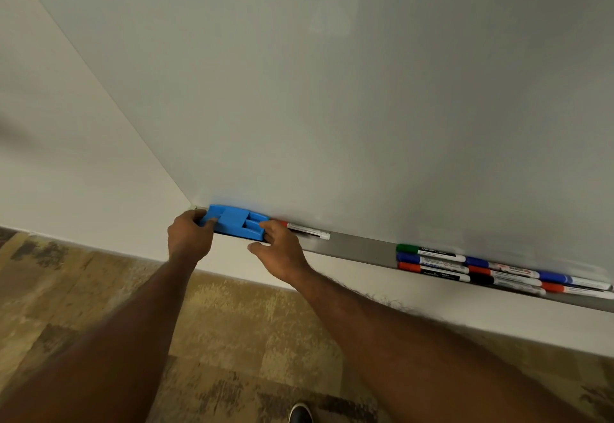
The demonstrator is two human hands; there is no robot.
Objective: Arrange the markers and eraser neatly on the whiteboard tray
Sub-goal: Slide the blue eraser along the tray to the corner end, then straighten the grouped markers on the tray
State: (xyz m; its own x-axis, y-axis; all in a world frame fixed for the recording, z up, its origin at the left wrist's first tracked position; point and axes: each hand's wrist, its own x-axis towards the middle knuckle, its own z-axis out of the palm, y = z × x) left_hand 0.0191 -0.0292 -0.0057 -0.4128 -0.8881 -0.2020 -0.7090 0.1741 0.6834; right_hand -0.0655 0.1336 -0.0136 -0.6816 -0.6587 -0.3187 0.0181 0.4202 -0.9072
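A blue plastic eraser [234, 220] lies at the far left end of the grey whiteboard tray [362, 249]. My left hand [189, 235] grips its left end, thumb on top. My right hand [278, 245] touches its right end with the fingertips, thumb spread below the tray edge. Just right of the eraser lies a single red-capped marker [307, 230], partly hidden behind my right hand. Further right, several markers [465, 266] with green, blue, red and black caps lie in tight parallel rows along the tray.
The whiteboard [332, 90] fills the view above the tray. A white wall [66, 156] lies to its left and below it. Brown patterned carpet [232, 323] covers the floor, with a dark shoe tip [300, 413] at the bottom edge.
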